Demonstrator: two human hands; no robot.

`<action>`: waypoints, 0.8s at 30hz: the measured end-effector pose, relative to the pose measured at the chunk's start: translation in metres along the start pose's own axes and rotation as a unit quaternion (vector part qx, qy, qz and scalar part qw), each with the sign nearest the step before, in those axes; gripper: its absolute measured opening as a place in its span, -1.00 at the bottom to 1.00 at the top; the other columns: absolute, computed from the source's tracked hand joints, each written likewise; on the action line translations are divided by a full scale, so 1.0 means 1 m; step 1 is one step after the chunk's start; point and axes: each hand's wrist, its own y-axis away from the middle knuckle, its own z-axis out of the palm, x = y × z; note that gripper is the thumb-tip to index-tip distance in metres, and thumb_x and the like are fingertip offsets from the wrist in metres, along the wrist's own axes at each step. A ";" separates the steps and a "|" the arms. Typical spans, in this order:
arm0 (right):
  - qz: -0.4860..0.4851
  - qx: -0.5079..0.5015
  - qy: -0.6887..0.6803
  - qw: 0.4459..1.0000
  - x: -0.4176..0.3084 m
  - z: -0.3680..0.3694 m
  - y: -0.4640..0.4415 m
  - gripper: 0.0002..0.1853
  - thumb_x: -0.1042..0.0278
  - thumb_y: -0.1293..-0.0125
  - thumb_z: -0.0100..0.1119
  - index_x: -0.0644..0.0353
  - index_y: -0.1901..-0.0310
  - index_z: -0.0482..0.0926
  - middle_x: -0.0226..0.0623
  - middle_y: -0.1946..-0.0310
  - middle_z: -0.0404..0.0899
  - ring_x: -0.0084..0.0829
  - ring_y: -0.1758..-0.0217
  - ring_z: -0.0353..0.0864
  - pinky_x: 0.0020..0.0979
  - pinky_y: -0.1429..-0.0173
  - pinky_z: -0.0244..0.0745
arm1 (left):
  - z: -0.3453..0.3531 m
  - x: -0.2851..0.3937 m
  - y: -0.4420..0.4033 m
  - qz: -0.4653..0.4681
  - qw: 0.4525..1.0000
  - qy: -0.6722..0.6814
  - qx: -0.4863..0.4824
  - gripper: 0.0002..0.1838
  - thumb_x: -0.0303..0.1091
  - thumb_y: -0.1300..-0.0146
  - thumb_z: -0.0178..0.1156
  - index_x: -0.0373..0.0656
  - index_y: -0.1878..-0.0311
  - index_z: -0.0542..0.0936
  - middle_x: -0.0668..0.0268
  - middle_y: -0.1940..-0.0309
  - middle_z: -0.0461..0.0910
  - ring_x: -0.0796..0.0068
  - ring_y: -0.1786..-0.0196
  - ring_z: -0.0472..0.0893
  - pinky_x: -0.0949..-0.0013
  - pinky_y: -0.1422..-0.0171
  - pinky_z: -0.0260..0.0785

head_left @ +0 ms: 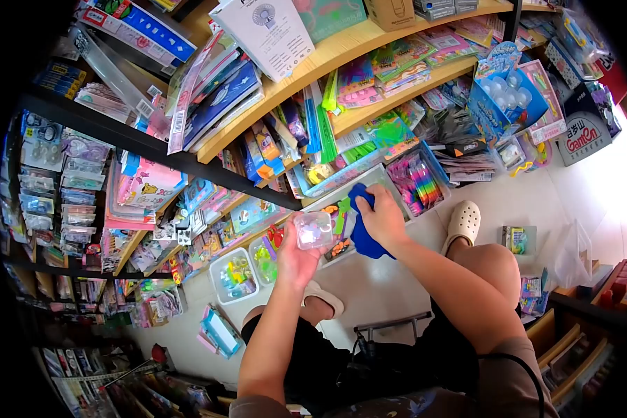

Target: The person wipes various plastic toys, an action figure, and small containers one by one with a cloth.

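Note:
A small clear square box with something pale and shiny inside rests in my left hand, whose fingers hold it from below and the side. Just to the right, my right hand grips a crumpled dark blue cloth that hangs from its closed fingers. The cloth and the box are apart. Behind and below them, a long clear bin holds green and orange items, partly hidden by the cloth and my hands.
Wooden shelves packed with stationery curve ahead. On the floor stand a white tub of small colourful items, a bin of rainbow-coloured packs and a light blue box. A black metal bar crosses at the left.

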 end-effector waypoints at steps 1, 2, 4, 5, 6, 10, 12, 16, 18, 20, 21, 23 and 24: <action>-0.029 0.016 -0.034 0.999 -0.010 -0.005 0.000 -0.70 0.19 -0.21 0.11 0.20 0.13 0.41 0.00 0.13 0.46 0.03 0.17 0.53 -0.11 0.11 0.44 | -0.005 -0.001 -0.003 0.003 1.000 0.000 -0.006 -0.55 0.08 -0.35 -0.14 0.04 -0.16 0.35 0.25 -0.10 0.44 0.14 -0.16 0.44 -0.09 -0.14 0.30; -0.045 0.000 -0.086 0.995 -0.021 -0.009 0.006 -0.66 0.17 -0.20 0.12 0.21 0.10 0.40 0.03 0.15 0.48 0.03 0.16 0.52 -0.14 0.10 0.43 | -0.007 -0.004 -0.006 0.001 1.000 0.015 -0.005 -0.55 0.07 -0.35 -0.13 0.02 -0.16 0.36 0.27 -0.09 0.45 0.18 -0.14 0.45 -0.05 -0.15 0.30; -0.180 -0.055 -0.079 0.979 -0.031 -0.004 0.020 -0.72 0.27 -0.19 0.13 0.18 0.10 0.40 -0.05 0.15 0.43 -0.01 0.18 0.51 -0.19 0.11 0.44 | -0.010 -0.013 -0.013 -0.006 0.999 0.047 -0.005 -0.54 0.06 -0.36 -0.13 0.00 -0.16 0.38 0.30 -0.08 0.46 0.26 -0.12 0.47 0.01 -0.17 0.30; -0.273 -0.082 -0.056 0.957 -0.033 -0.001 0.027 -0.73 0.34 -0.17 0.15 0.17 0.11 0.41 -0.10 0.17 0.42 -0.06 0.22 0.52 -0.22 0.14 0.45 | -0.009 -0.023 -0.021 0.015 0.999 0.038 0.027 -0.64 0.01 -0.41 -0.20 -0.01 -0.06 0.36 0.30 -0.04 0.47 0.39 -0.09 0.47 0.22 -0.19 0.31; -0.266 -0.097 -0.023 0.959 -0.029 0.003 0.030 -0.74 0.35 -0.14 0.16 0.15 0.13 0.41 -0.12 0.17 0.40 -0.06 0.23 0.51 -0.22 0.16 0.45 | -0.003 -0.028 -0.020 -0.021 0.998 0.024 0.052 -0.61 0.00 -0.42 -0.23 -0.03 -0.10 0.35 0.32 -0.04 0.47 0.42 -0.08 0.47 0.28 -0.19 0.31; -0.195 -0.118 0.078 0.970 -0.020 0.010 0.029 -0.75 0.40 -0.07 0.18 0.09 0.19 0.39 -0.15 0.19 0.34 -0.07 0.21 0.51 -0.15 0.21 0.46 | 0.003 -0.048 -0.022 -0.043 0.995 -0.005 0.086 -0.57 0.05 -0.42 -0.27 0.02 -0.16 0.33 0.38 -0.02 0.45 0.46 -0.09 0.44 0.32 -0.18 0.31; -0.168 -0.092 0.106 0.976 -0.020 0.009 0.019 -0.75 0.42 -0.09 0.16 0.10 0.18 0.37 -0.11 0.18 0.35 -0.03 0.20 0.51 -0.11 0.20 0.45 | 0.004 -0.047 -0.026 -0.026 0.997 -0.019 0.070 -0.58 0.08 -0.39 -0.24 0.06 -0.13 0.32 0.36 -0.03 0.45 0.42 -0.08 0.46 0.25 -0.12 0.37; 0.010 -0.007 0.098 0.995 0.008 0.013 -0.006 -0.80 0.40 -0.11 0.14 0.15 0.21 0.42 -0.05 0.17 0.39 0.04 0.20 0.52 -0.05 0.19 0.43 | 0.004 -0.035 -0.028 -0.037 0.999 -0.012 -0.005 -0.58 0.14 -0.35 -0.21 0.09 -0.09 0.30 0.24 -0.04 0.46 0.21 -0.02 0.53 0.10 0.00 0.46; 0.043 0.019 0.060 0.997 0.019 0.015 -0.009 -0.79 0.37 -0.15 0.13 0.17 0.17 0.46 -0.04 0.14 0.44 0.04 0.17 0.53 -0.12 0.12 0.44 | 0.007 -0.025 -0.027 -0.040 0.999 0.001 -0.016 -0.53 0.17 -0.32 -0.20 0.04 -0.08 0.31 0.13 -0.06 0.46 0.02 0.03 0.56 0.06 0.04 0.50; 0.024 0.019 0.028 0.999 0.021 0.010 -0.010 -0.76 0.36 -0.17 0.14 0.21 0.13 0.47 -0.06 0.18 0.49 -0.05 0.20 0.54 -0.21 0.11 0.44 | 0.002 -0.021 -0.029 -0.030 0.999 -0.018 -0.021 -0.51 0.18 -0.31 -0.19 0.02 -0.08 0.33 0.11 -0.11 0.43 0.02 -0.02 0.54 0.04 0.00 0.48; 0.004 0.015 0.005 1.000 0.019 0.005 -0.011 -0.76 0.36 -0.19 0.15 0.24 0.13 0.47 -0.08 0.23 0.52 -0.13 0.23 0.56 -0.27 0.13 0.44 | -0.001 -0.019 -0.028 -0.024 0.999 -0.028 -0.022 -0.50 0.19 -0.31 -0.18 0.01 -0.07 0.34 0.10 -0.13 0.42 0.02 -0.04 0.53 0.03 -0.02 0.47; -0.018 0.011 -0.039 0.999 0.011 -0.003 -0.010 -0.79 0.39 -0.25 0.12 0.27 0.12 0.46 -0.20 0.38 0.54 -0.43 0.31 0.53 -0.45 0.20 0.42 | -0.004 -0.016 -0.026 -0.021 0.999 -0.017 -0.023 -0.47 0.19 -0.31 -0.18 -0.03 -0.09 0.34 0.11 -0.14 0.41 0.07 -0.09 0.50 0.05 -0.08 0.44; -0.018 0.010 -0.074 0.997 0.006 -0.007 -0.009 -0.81 0.40 -0.26 0.10 0.26 0.13 0.46 -0.26 0.38 0.53 -0.50 0.32 0.50 -0.48 0.21 0.41 | -0.003 -0.015 -0.024 -0.021 0.999 -0.013 -0.024 -0.46 0.19 -0.31 -0.18 -0.05 -0.10 0.34 0.11 -0.15 0.41 0.10 -0.12 0.48 0.06 -0.11 0.42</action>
